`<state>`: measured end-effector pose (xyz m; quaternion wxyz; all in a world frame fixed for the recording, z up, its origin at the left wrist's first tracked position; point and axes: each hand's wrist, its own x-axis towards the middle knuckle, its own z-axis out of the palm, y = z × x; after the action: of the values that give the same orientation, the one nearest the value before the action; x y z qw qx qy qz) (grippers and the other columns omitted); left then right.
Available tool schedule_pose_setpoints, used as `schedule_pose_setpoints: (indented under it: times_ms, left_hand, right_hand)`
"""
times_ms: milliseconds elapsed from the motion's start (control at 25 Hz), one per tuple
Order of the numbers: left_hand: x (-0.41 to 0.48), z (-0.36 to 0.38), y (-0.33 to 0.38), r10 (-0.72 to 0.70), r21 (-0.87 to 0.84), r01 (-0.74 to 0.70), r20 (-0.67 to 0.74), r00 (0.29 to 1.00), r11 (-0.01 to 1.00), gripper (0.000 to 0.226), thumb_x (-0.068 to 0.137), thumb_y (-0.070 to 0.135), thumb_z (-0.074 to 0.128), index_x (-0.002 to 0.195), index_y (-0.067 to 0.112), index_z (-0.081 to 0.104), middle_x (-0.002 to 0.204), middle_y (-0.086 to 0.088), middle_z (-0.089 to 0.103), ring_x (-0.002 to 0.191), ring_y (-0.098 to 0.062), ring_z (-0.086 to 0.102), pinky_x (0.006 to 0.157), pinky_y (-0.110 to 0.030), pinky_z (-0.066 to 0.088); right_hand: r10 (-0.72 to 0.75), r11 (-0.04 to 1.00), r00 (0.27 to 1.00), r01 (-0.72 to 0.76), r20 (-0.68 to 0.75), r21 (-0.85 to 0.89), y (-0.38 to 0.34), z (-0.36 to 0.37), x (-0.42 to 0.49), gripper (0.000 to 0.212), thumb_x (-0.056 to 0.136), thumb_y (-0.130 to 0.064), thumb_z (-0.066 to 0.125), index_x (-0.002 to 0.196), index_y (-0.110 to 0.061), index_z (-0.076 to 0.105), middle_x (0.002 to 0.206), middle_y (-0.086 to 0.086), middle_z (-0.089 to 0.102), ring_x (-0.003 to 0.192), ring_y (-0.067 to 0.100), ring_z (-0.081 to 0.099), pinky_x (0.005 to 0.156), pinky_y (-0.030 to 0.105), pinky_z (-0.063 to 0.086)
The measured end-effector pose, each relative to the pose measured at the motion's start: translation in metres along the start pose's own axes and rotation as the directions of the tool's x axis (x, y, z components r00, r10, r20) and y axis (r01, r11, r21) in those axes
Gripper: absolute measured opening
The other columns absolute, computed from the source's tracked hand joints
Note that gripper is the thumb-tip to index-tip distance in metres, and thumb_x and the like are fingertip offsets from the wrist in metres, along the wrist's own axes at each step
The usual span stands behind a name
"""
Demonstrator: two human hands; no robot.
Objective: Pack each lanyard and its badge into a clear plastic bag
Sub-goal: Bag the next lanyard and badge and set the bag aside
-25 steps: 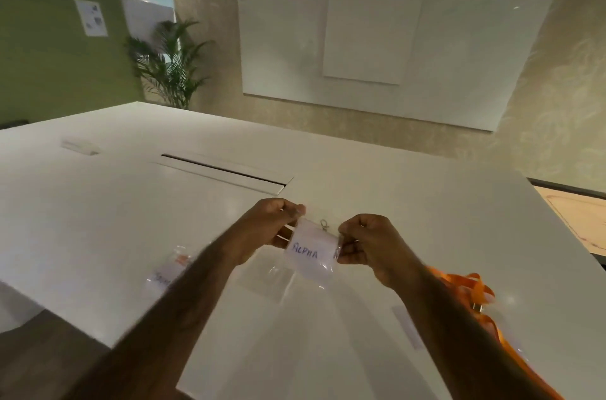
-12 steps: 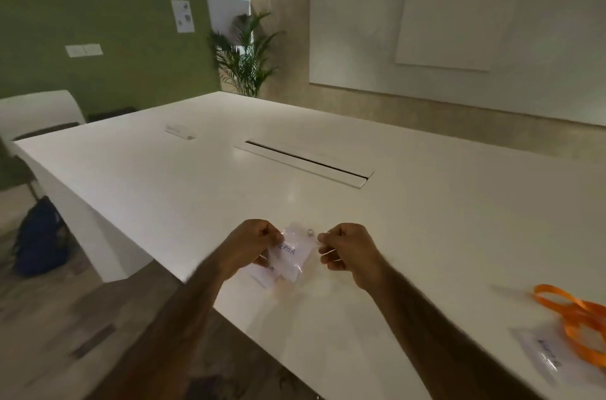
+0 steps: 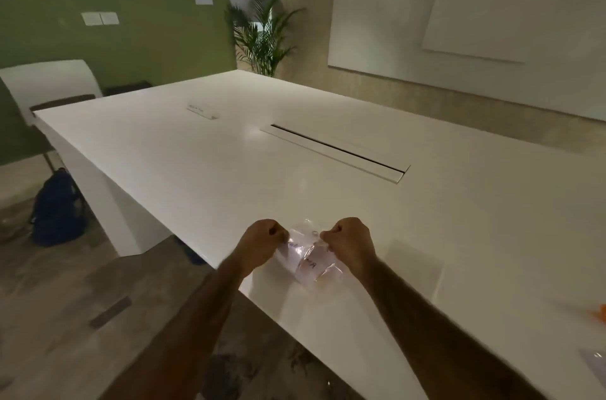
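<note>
Pinching opposite top corners of a clear plastic bag (image 3: 308,260) just above the white table's (image 3: 203,157) near edge, the left hand (image 3: 262,240) and right hand (image 3: 349,240) seemingly needed next to seal its mouth over the handwritten badge (image 3: 303,263) inside.

Bag (image 3: 308,260) between hands — over table (image 3: 203,150)

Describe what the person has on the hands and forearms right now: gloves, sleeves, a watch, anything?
Nothing visible. The left hand and right hand are bare, with no gloves, rings or watch showing. Both forearms are uncovered right down to the bottom edge of the picture, so no sleeve, cuff or strap appears anywhere in view.
</note>
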<state>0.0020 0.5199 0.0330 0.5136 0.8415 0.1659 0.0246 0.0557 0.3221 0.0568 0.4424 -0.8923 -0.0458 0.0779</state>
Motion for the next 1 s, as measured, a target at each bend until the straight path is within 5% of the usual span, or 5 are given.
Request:
schedule_pose_setpoints:
  times_ms: [160, 400, 640, 840, 1000]
  left_hand:
    - [0.015, -0.007, 0.002, 0.037, -0.053, -0.044, -0.13, 0.991, 0.998, 0.013, 0.091, 0.016, 0.062, 0.083, 0.007, 0.069, 0.08, 0.0, 0.069, 0.073, -0.016, 0.06, 0.069, -0.03, 0.047]
    - [0.038, 0.005, -0.007, 0.046, 0.096, -0.017, -0.307, 0.95, 0.995, 0.018, 0.095, 0.019, 0.05, 0.092, 0.013, 0.067, 0.088, 0.004, 0.068, 0.083, -0.017, 0.063, 0.063, -0.022, 0.041]
    - [0.042, 0.021, -0.021, 0.033, 0.263, 0.057, -0.326, 0.945, 0.963, 0.038, 0.085, 0.047, 0.039, 0.082, 0.019, 0.065, 0.085, -0.001, 0.067, 0.082, -0.024, 0.066, 0.075, -0.04, 0.058]
    - [0.042, 0.025, -0.018, 0.057, 0.571, 0.08, -0.218, 0.974, 0.817, 0.053, 0.092, 0.064, 0.035, 0.108, 0.022, 0.063, 0.11, -0.002, 0.062, 0.097, -0.027, 0.059, 0.069, -0.034, 0.041]
    - [0.033, 0.033, 0.013, 0.047, 0.468, 0.12, -0.33, 0.943, 0.875, 0.049, 0.095, 0.054, 0.05, 0.119, 0.011, 0.059, 0.122, -0.013, 0.057, 0.112, -0.034, 0.055, 0.095, -0.044, 0.044]
  right_hand:
    - [-0.014, 0.999, 1.0, 0.014, -0.014, -0.029, -0.017, 0.005, 0.009, 0.024, 0.078, -0.018, 0.065, 0.061, -0.01, 0.051, 0.055, 0.008, 0.057, 0.036, 0.006, 0.052, 0.048, 0.023, 0.039]
    - [-0.004, 0.972, 1.0, -0.003, -0.027, -0.235, -0.034, 0.028, 0.03, 0.014, 0.081, -0.016, 0.06, 0.067, -0.015, 0.058, 0.07, 0.003, 0.067, 0.069, 0.026, 0.065, 0.068, 0.031, 0.05]
    - [-0.027, 0.909, 0.999, 0.005, -0.047, -0.417, -0.02, 0.042, 0.043, 0.011, 0.087, -0.021, 0.058, 0.085, -0.014, 0.066, 0.095, 0.005, 0.068, 0.1, 0.026, 0.054, 0.081, 0.036, 0.039]
    - [-0.107, 0.923, 0.99, 0.065, -0.091, -0.38, -0.004, 0.025, 0.04, 0.018, 0.089, -0.023, 0.056, 0.093, -0.012, 0.07, 0.099, 0.005, 0.068, 0.1, 0.027, 0.058, 0.083, 0.037, 0.044]
    - [-0.169, 0.916, 0.963, 0.075, -0.209, -0.395, 0.024, -0.033, 0.033, 0.021, 0.094, -0.027, 0.055, 0.097, -0.014, 0.071, 0.106, 0.007, 0.066, 0.104, 0.028, 0.058, 0.088, 0.038, 0.047]
